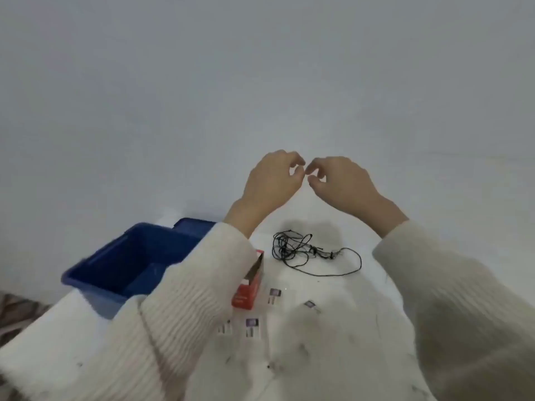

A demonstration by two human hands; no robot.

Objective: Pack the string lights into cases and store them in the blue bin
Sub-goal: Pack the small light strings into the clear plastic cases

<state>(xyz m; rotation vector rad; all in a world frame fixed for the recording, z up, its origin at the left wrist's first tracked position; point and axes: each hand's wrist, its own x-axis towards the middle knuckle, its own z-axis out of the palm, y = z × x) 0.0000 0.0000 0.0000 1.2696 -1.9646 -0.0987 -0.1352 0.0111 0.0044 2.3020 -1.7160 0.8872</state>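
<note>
While both hands are raised side by side at the middle of the frame, their fingertips almost meet. The left hand point(272, 180) has its fingers point(295, 158) curled, thumb drawn in close under the forefinger. The right hand point(343, 183) mirrors it, with fingers point(315, 163) bent and thumb tip near them. I cannot tell whether either hand pinches anything; nothing shows between the tips. Both wrists come out of cream ribbed knit sleeves point(185, 308).

Below the hands, toward lower centre, the thin black string lights point(298, 250) lie in a loose tangle on the white table point(333, 342), with one long loop trailing right. They are well apart from the fingers and untouched. Just left of the tangle, a small red cardboard case point(249, 290) stands with its top flap open, partly hidden by the left sleeve. The deep blue plastic bin point(95, 260), rectangular with a rolled rim, sits at lower left. A few small printed paper labels point(252, 327) lie scattered near the case.
</note>
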